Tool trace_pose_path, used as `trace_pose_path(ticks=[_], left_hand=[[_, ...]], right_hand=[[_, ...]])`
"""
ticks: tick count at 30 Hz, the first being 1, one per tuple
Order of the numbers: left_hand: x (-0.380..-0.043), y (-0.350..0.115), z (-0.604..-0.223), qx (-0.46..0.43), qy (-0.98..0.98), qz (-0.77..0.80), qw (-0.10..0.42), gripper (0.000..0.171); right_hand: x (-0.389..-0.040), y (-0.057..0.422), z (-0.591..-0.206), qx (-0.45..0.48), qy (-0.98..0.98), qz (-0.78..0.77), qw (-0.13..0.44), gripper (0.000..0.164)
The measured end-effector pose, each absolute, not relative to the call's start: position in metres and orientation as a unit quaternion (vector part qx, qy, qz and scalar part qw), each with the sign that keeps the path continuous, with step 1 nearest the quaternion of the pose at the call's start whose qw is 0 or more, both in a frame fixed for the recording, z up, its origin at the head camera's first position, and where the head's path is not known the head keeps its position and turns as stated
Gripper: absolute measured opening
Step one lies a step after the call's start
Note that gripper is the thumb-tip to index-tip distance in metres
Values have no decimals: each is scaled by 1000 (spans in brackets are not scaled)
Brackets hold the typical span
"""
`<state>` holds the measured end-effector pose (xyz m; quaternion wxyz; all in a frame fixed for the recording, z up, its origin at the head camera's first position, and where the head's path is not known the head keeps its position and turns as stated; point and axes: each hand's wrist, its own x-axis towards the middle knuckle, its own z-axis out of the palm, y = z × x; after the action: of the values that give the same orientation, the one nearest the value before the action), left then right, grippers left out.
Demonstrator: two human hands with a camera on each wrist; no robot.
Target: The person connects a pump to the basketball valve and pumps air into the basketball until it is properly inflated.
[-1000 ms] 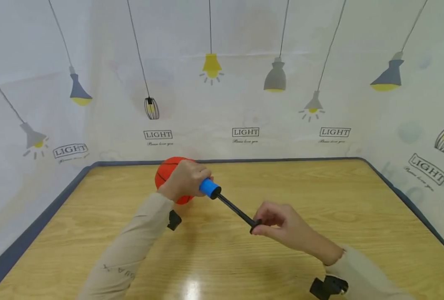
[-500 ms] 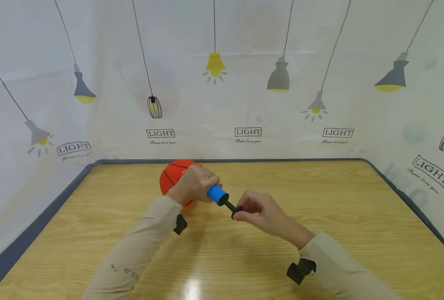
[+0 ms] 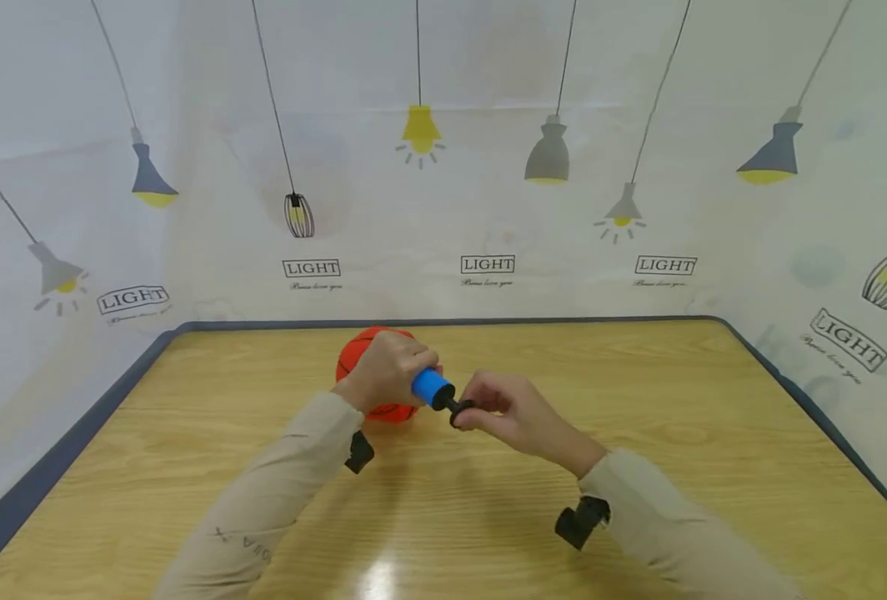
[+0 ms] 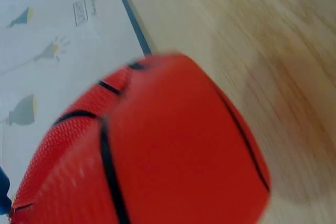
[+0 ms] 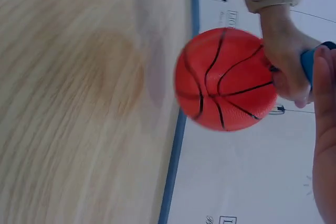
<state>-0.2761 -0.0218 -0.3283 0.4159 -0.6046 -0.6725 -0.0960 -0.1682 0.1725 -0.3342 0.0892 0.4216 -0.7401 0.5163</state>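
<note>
Above the wooden table [image 3: 488,525], we find the left hand [image 3: 389,367] wrapped round a blue pump [image 3: 429,387], the right hand [image 3: 514,414] pinching its black handle [image 3: 457,412], and a red ball [image 5: 223,80] just beyond the left hand, partly hidden.

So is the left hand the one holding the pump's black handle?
No, the right hand pinches the black handle, while the left hand grips the blue barrel.

The head view faces forward-down; closer wrist views share the ball [image 5: 227,80].
</note>
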Motion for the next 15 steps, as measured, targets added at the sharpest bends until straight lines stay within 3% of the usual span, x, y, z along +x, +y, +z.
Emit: trace_pose_path(ticks=[10, 15], left_hand=[[-282, -38, -323, -596, -706, -61, 377, 21], [-277, -33, -322, -598, -717, -48, 357, 20]], right_hand=[[-132, 192, -342, 437, -726, 523, 94, 15], [-138, 194, -341, 476, -719, 496, 101, 16]])
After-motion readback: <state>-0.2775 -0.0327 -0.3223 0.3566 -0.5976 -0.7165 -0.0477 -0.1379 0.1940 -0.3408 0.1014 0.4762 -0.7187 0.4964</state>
